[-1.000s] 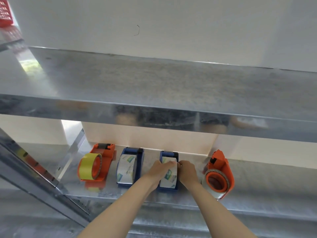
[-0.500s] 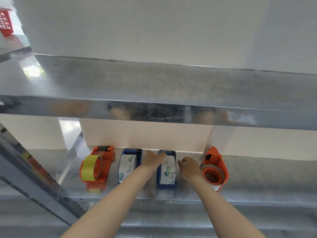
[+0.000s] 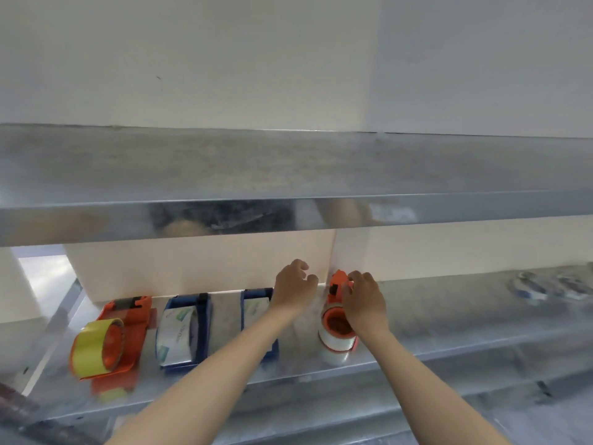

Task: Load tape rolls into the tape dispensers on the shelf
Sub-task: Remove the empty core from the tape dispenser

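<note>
Orange dispenser within curled right hand

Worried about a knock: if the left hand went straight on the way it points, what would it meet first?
Probably the pale back wall behind the shelf. The left hand points away from the person, beside the orange dispenser that the right hand holds; nothing shows before the wall, though depth is unclear.

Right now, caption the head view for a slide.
Right hand holds the rightmost orange dispenser on the shelf; left hand alongside.
</note>
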